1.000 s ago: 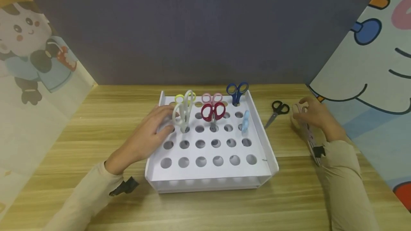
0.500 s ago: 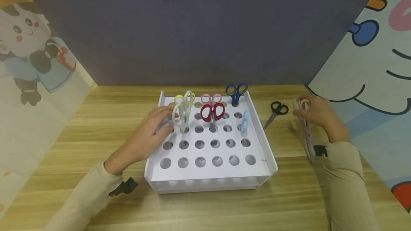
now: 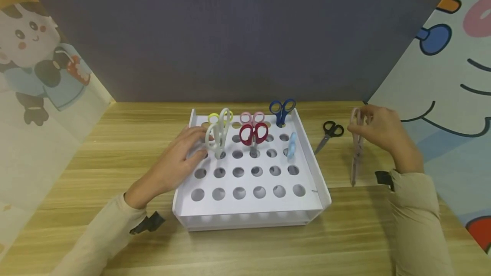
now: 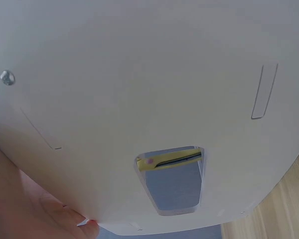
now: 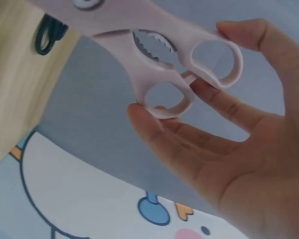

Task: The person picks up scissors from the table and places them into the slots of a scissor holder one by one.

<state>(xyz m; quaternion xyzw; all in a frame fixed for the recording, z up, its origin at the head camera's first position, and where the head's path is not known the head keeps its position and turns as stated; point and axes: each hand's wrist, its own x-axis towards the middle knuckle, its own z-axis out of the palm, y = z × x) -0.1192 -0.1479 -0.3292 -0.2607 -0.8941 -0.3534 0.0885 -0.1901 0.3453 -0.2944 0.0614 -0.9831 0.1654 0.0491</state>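
My left hand (image 3: 172, 163) grips the left side wall of a white rack (image 3: 249, 206) with rows of round holes, its fingers reaching over the wall's edge. White-handled scissors (image 3: 218, 135) stand in a hole beside those fingers. At the right, my right hand (image 3: 385, 129) holds pale pink kitchen scissors (image 3: 356, 150) by the handles, blades pointing down. In the right wrist view, thumb and fingers pinch the two handle loops (image 5: 189, 102) from opposite sides, with a toothed gap between the handles. Black-handled scissors (image 3: 328, 134) lie between the rack and my right hand.
Upright in the rack are dark red scissors (image 3: 254, 134), pink scissors (image 3: 252, 118), yellow scissors (image 3: 213, 117), navy scissors (image 3: 281, 112) and something light blue (image 3: 292, 145). A grey panel (image 3: 238, 33) stands behind the wooden table (image 3: 126, 139). A printed wall (image 3: 460, 148) borders the right side.
My right hand has raised the pale pink scissors and swung their blades from slanting rightward to nearly vertical, a little further left. My left hand and the rack have stayed in place.
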